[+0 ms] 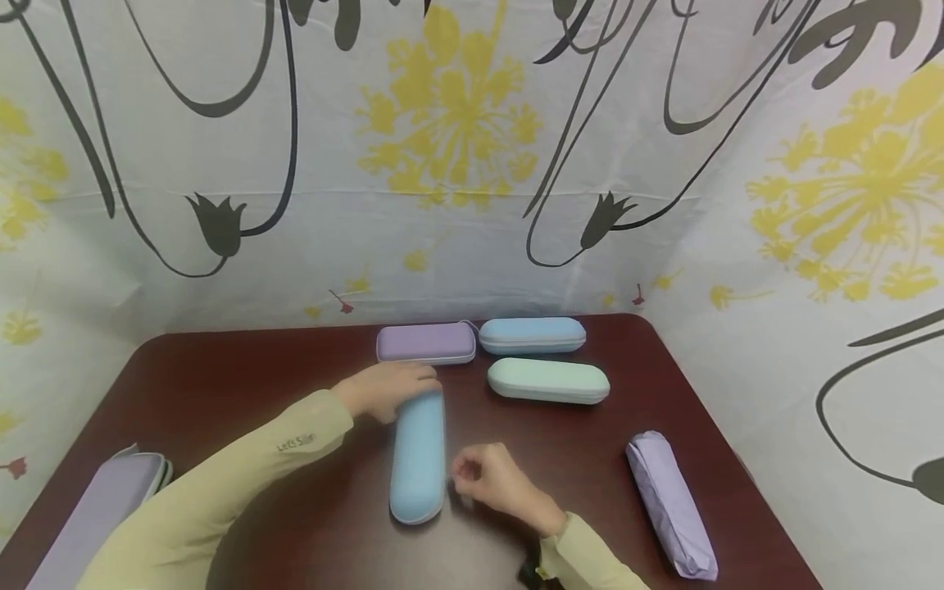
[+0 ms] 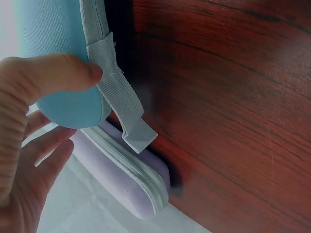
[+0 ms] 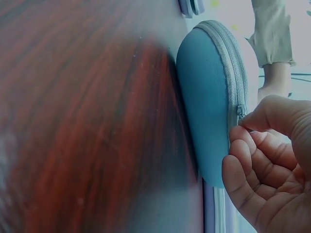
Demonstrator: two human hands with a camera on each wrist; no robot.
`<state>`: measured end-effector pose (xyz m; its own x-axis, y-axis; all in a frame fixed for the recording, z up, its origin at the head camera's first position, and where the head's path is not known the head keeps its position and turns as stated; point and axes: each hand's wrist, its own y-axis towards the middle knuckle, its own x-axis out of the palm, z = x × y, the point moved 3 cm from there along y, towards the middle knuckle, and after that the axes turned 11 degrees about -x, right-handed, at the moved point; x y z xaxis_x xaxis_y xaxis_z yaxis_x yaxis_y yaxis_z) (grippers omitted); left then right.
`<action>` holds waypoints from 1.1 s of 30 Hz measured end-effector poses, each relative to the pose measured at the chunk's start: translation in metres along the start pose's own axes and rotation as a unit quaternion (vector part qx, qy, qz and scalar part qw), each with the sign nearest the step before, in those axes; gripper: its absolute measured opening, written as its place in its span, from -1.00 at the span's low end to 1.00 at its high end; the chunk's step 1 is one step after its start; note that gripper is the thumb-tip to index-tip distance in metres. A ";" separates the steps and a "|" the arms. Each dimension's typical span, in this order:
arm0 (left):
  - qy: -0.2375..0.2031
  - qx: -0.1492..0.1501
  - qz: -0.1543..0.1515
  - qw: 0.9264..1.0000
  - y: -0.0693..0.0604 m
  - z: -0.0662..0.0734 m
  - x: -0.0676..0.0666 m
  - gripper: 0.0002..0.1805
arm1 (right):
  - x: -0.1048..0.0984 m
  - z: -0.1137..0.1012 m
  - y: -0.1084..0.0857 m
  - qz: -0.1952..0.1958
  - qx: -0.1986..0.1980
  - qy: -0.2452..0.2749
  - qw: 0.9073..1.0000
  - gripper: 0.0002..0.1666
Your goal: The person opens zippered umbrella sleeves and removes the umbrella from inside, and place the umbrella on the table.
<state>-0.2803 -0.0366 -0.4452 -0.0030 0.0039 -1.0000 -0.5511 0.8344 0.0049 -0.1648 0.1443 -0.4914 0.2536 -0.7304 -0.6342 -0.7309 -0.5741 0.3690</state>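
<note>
The light-blue zip case [image 1: 417, 469] lies lengthwise near the middle of the bench [image 1: 310, 524], between the two hands. The left hand [image 1: 387, 388] is curled round its far end, thumb beside the fabric strap [image 2: 121, 99]; the right hand [image 3: 272, 160], fingers bent in, pinches the zipper pull [image 3: 241, 111] at the case's side. For a smooth run, the left grip should brace firmly without squashing the shell, and the pull should follow the zipper track [image 3: 228, 58], easing round the curved end.
</note>
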 end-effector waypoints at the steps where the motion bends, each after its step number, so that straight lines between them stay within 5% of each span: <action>1: 0.002 -0.003 -0.004 1.000 -0.001 0.000 -0.001 -0.17 | 0.000 0.000 0.000 -0.001 -0.002 0.001 1.000 -0.87; 12: 0.007 -0.019 0.012 1.000 -0.010 -0.005 0.004 -0.22 | -0.007 0.006 -0.006 0.001 -0.014 -0.020 1.000 -0.85; 24: -0.082 -0.069 0.002 0.994 -0.024 -0.012 0.012 -0.23 | -0.023 0.009 -0.020 0.009 -0.020 -0.071 0.997 -0.83; 33: -0.173 -0.107 0.000 0.979 -0.041 -0.012 0.020 -0.22 | -0.030 0.018 -0.026 0.026 -0.013 -0.062 0.998 -0.83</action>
<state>-0.2682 -0.0772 -0.4652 0.2588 0.2212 -0.9403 -0.7135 0.6999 -0.0317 -0.1653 0.1878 -0.4945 0.1336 -0.7092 -0.6923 -0.7237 -0.5470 0.4207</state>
